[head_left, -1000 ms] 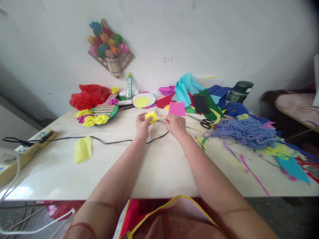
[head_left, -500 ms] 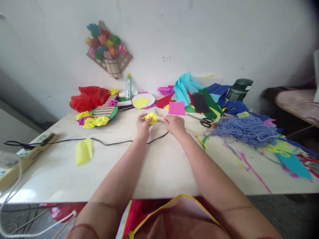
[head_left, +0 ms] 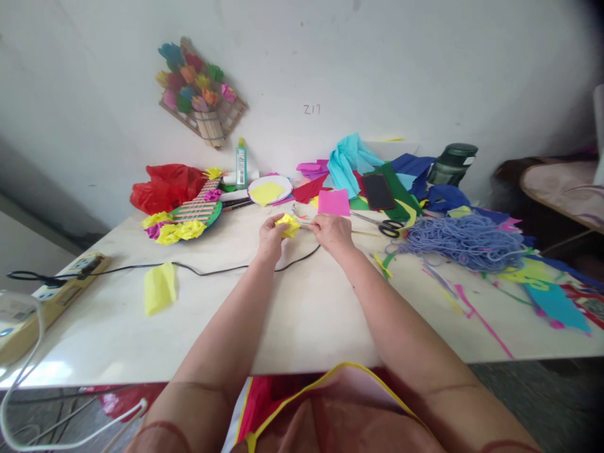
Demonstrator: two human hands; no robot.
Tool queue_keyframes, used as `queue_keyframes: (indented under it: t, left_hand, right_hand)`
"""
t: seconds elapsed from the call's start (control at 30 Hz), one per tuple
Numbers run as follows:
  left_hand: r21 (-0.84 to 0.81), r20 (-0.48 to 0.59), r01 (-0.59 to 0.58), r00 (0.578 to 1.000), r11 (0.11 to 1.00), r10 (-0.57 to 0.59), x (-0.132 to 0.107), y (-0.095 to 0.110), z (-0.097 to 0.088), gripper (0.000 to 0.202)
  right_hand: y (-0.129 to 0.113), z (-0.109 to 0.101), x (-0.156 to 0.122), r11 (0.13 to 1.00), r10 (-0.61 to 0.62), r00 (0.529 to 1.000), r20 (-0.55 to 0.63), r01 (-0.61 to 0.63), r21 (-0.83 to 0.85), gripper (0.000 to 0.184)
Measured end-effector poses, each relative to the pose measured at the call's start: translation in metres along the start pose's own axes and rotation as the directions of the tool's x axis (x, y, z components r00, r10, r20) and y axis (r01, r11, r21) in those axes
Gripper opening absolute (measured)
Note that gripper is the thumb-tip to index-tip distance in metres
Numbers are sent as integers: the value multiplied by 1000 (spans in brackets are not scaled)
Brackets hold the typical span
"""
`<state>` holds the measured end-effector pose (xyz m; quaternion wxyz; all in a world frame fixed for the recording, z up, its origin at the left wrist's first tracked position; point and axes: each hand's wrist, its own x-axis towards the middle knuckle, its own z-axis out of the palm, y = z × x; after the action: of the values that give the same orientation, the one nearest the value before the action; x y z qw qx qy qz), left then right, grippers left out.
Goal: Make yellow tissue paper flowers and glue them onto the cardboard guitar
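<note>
A crumpled yellow paper flower (head_left: 289, 225) is pinched in the fingers of my left hand (head_left: 270, 241), a little above the table. My right hand (head_left: 333, 233) is closed around a thin pale stick (head_left: 306, 224), whose near end points at the flower. What looks like its other end shows to the right of that hand. Whether the stick touches the flower I cannot make out. Behind my right hand lies a square of pink paper (head_left: 334, 202). Black-handled scissors (head_left: 391, 228) lie farther right.
A guitar-shaped craft piece with yellow paper flowers (head_left: 189, 217) lies at the left, near a glue bottle (head_left: 241, 165). A black cable (head_left: 202, 274) runs under my hands from a power strip (head_left: 70, 289). Blue yarn (head_left: 465, 242), a phone (head_left: 379, 192) and a dark bottle (head_left: 453, 165) are to the right.
Both hands stay nearly in place. My right hand has turned slightly, and more of the thin stick shows to its right. The whole view has shifted a little.
</note>
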<state>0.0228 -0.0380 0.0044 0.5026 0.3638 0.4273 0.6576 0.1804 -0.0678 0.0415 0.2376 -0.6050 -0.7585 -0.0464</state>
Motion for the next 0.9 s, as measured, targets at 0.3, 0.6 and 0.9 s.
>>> queue_keyframes:
  t: [0.3, 0.6, 0.9]
  left_hand:
    - [-10, -45, -8, 999, 1000, 7, -1, 1, 1, 38]
    - [33, -24, -18, 1000, 999, 19, -5, 3, 2, 44]
    - [192, 6, -236, 971, 952, 240, 1, -1, -3, 37]
  right_hand:
    - [2, -1, 1, 1000, -26, 999, -30, 26, -5, 21]
    - [3, -1, 1, 999, -33, 999, -4, 33, -4, 21]
    - [16, 0, 5, 990, -41, 997, -64, 49, 133, 17]
